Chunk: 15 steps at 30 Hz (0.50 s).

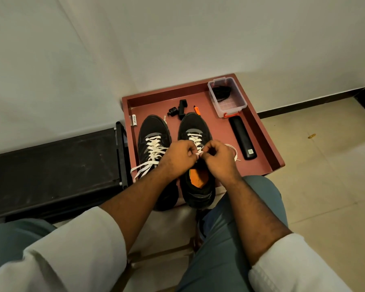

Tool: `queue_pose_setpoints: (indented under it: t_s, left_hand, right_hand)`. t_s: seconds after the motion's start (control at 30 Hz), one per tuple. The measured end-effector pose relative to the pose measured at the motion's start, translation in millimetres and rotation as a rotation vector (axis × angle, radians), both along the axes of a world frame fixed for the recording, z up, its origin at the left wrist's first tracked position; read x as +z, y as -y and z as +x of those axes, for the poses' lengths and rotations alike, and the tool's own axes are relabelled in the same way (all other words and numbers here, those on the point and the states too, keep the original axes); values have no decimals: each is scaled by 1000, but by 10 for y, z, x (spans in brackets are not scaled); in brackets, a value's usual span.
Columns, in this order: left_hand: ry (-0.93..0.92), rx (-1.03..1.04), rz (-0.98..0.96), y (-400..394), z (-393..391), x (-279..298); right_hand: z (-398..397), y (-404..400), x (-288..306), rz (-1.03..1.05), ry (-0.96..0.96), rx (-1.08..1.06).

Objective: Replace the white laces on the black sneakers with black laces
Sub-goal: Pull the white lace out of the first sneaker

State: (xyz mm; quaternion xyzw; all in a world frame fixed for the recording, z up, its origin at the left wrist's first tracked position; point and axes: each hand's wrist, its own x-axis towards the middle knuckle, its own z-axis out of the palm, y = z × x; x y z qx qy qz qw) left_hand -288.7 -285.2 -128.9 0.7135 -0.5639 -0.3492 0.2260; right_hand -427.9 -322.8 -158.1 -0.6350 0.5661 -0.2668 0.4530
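Note:
Two black sneakers stand side by side in a red tray (261, 131), toes pointing away from me. The left sneaker (153, 131) is laced with a white lace (154, 147) whose loose ends trail over the tray's near left edge. Over the right sneaker (195, 125) my left hand (178, 155) and my right hand (218, 159) meet, each pinching its white lace (195, 139) near the upper eyelets. One end of that lace (234, 151) loops out to the right. Black laces (220, 92) lie coiled in a clear plastic box (227, 98).
In the tray: a long black bar (242, 138), an orange-tipped pen (197, 110), black clip parts (178, 110) and white batteries (134, 120). A dark bench (51, 173) stands to the left. The tiled floor (325, 165) spreads right, and white walls rise behind.

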Motion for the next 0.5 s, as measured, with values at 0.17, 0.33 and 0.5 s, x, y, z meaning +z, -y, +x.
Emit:
queue_pose_setpoints:
  t_s: [0.17,0.33,0.5]
  left_hand:
    - [-174,-52,282,-22,97,106]
    - [-103,-131,355,-99,364,313]
    - [-278,247,184,-314,568,376]
  right_hand:
    - [57,-25,34,50,138,-156]
    - [57,66,31,374,448,-420]
    - [-87,134,169,637,927,-644]
